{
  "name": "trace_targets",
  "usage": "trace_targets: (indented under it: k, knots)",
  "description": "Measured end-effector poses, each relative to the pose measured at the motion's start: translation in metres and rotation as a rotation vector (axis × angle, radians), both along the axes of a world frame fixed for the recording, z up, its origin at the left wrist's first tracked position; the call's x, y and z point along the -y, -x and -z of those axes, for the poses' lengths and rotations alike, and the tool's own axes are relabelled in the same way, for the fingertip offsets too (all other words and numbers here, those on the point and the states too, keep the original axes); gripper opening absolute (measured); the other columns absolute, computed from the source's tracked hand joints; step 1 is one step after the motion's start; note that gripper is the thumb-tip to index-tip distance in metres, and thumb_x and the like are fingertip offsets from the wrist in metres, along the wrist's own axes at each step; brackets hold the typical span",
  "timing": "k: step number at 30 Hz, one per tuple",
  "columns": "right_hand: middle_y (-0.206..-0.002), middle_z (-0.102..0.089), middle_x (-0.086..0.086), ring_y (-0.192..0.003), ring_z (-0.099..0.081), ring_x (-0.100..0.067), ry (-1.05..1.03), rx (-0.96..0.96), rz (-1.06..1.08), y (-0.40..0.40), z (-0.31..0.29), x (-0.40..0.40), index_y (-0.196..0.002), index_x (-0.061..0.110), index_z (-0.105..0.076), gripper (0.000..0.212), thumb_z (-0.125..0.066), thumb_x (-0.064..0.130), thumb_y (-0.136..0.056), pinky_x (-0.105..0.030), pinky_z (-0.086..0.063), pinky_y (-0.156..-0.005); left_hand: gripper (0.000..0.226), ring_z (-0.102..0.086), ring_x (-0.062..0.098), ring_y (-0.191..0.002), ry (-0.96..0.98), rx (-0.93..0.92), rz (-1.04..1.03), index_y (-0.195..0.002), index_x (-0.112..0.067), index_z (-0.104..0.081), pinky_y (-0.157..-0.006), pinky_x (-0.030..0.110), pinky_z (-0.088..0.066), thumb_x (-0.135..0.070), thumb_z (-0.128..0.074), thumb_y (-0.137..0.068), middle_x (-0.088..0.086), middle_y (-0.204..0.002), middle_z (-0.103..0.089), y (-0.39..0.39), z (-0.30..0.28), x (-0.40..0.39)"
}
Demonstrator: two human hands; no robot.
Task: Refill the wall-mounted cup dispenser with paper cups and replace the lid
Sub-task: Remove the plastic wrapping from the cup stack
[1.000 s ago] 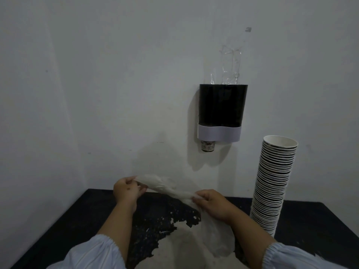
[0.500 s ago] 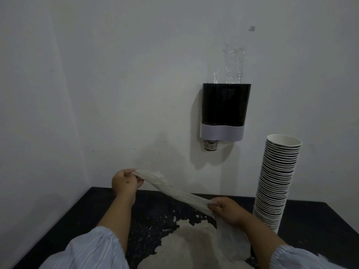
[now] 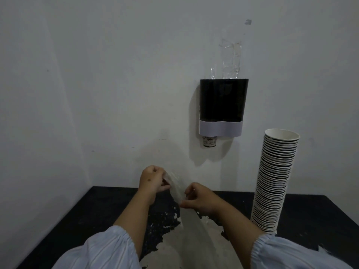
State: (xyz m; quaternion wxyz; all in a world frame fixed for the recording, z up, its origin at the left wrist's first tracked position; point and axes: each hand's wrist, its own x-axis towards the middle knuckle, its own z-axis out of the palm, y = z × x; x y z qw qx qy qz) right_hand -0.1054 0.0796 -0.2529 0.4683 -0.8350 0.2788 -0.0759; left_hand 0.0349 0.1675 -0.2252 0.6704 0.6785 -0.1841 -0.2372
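A black cup dispenser [image 3: 223,101] with a pale lower band hangs on the white wall, and one cup's bottom [image 3: 209,141] pokes out beneath it. Its top is open, with crumpled clear tape [image 3: 231,59] on the wall above. A tall stack of paper cups [image 3: 274,183] stands on the table at the right. Both hands hold a clear plastic wrapper [image 3: 177,188] over the table. My left hand [image 3: 152,181] pinches its upper end. My right hand [image 3: 198,197] grips it lower down, close beside the left. No lid is in view.
The black table [image 3: 77,220] has a large worn pale patch [image 3: 186,247] in its middle. Its back edge meets the wall, with a side wall close on the left. The cup stack leans slightly to the left.
My hands have come together, so the stretched wrapper is now bunched short between them. My right hand moved up and left. The camera view shifted slightly.
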Motion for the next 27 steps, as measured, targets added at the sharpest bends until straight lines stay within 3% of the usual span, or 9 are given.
trace_targets:
  k: [5,7,11,15,18,20,23,27]
  knots:
    - [-0.092,-0.053,0.000,-0.080,-0.050,-0.013,-0.037,0.008,0.103,0.005,0.013,0.001,-0.090,0.020,-0.047,0.036,-0.073,0.037,-0.073,-0.026,-0.043,-0.067,0.013,-0.064,0.031,-0.078,0.139,-0.173,0.089,-0.091,0.000,-0.053,-0.048,0.030,-0.056,-0.004,-0.041,-0.091,0.018,-0.089,-0.061,0.007,-0.009,-0.005]
    - [-0.091,-0.055,0.000,-0.079,-0.052,-0.013,-0.036,0.037,0.120,0.005,0.015,0.002,-0.087,0.020,-0.046,0.026,-0.068,0.033,-0.080,-0.024,-0.042,-0.063,0.011,-0.063,0.028,-0.076,0.106,-0.145,0.104,-0.094,-0.005,-0.051,-0.051,0.031,-0.056,-0.005,-0.041,-0.092,0.015,-0.090,-0.059,0.009,-0.011,-0.005]
    - [-0.087,-0.058,-0.007,-0.075,-0.053,-0.017,0.078,0.106,0.151,0.006,0.011,0.004,-0.089,0.013,-0.046,0.009,-0.053,0.018,-0.089,-0.029,-0.043,-0.066,0.032,-0.049,0.015,-0.083,-0.135,0.211,0.102,-0.118,-0.020,-0.044,-0.063,0.025,-0.046,-0.006,-0.045,-0.088,0.004,-0.099,-0.048,0.007,-0.011,-0.006]
    - [-0.098,-0.059,-0.007,-0.086,-0.058,-0.021,0.230,0.074,0.131,0.004,0.007,0.005,-0.103,0.014,-0.049,0.015,-0.054,0.016,-0.089,-0.035,-0.048,-0.076,0.042,-0.045,0.020,-0.108,-0.103,0.469,0.252,-0.117,-0.034,-0.044,-0.067,0.017,-0.040,-0.011,-0.055,-0.083,0.004,-0.123,-0.041,0.009,-0.013,-0.007]
    - [-0.105,-0.060,-0.005,-0.095,-0.059,-0.022,0.280,0.030,0.115,0.003,0.005,0.002,-0.109,0.017,-0.049,0.027,-0.058,0.031,-0.087,-0.042,-0.051,-0.087,0.034,-0.050,0.021,-0.110,-0.246,0.660,0.340,-0.103,-0.035,-0.057,-0.089,0.037,-0.048,-0.045,-0.063,-0.071,0.000,-0.120,-0.051,0.013,-0.020,-0.007]
    - [-0.104,-0.060,-0.003,-0.095,-0.059,-0.022,0.346,-0.002,0.114,0.004,0.007,0.000,-0.106,0.019,-0.051,0.030,-0.054,0.041,-0.086,-0.046,-0.048,-0.089,0.044,-0.051,0.019,-0.112,-0.507,0.855,0.295,-0.096,-0.036,-0.062,-0.104,0.051,-0.033,-0.065,-0.059,-0.064,-0.007,-0.115,-0.056,0.013,-0.024,-0.005]
    - [-0.108,-0.059,0.001,-0.096,-0.057,-0.019,0.395,-0.019,0.117,0.005,0.011,0.001,-0.111,0.024,-0.050,0.036,-0.048,0.050,-0.087,-0.043,-0.043,-0.092,0.035,-0.049,0.019,-0.116,-0.795,1.054,0.220,-0.093,-0.034,-0.064,-0.108,0.059,-0.013,-0.063,-0.058,-0.073,-0.007,-0.117,-0.060,0.011,-0.025,-0.001]
    - [-0.111,-0.059,0.001,-0.099,-0.056,-0.019,0.432,0.005,0.104,0.005,0.009,0.001,-0.113,0.026,-0.051,0.041,-0.043,0.056,-0.087,-0.042,-0.042,-0.091,0.038,-0.053,0.018,-0.112,-0.774,1.009,0.285,-0.104,-0.035,-0.059,-0.106,0.053,-0.018,-0.060,-0.057,-0.076,-0.008,-0.117,-0.061,0.014,-0.022,0.000]
